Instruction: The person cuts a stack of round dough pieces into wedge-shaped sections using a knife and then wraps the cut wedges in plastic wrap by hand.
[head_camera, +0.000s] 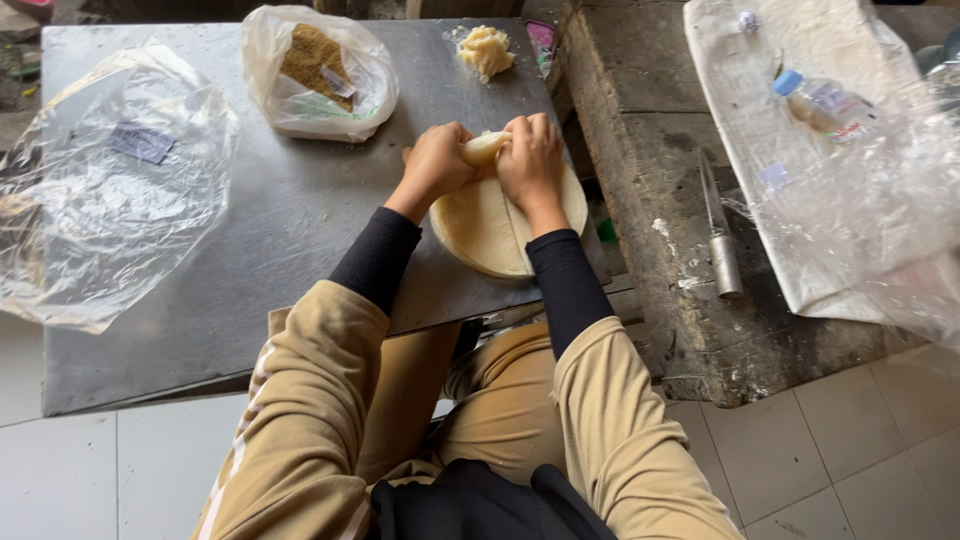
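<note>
My left hand (436, 162) and my right hand (531, 158) are both closed around a pale rolled piece of dough (482, 147), held between them over a grey metal table (250, 270). Just below the hands lies a round stack of thin pale wrappers (485, 232), near the table's right edge. A lump of pale filling (485, 50) sits at the far edge of the table, apart from the hands. Black sleeves under tan sleeves cover both forearms.
A plastic bag with brown crumbs (318, 72) stands at the back. A large clear plastic sheet (105, 190) lies at the left. To the right, a worn wooden bench (660, 200) carries a metal knife (720, 235), a plastic bottle (820, 100) and more plastic wrap.
</note>
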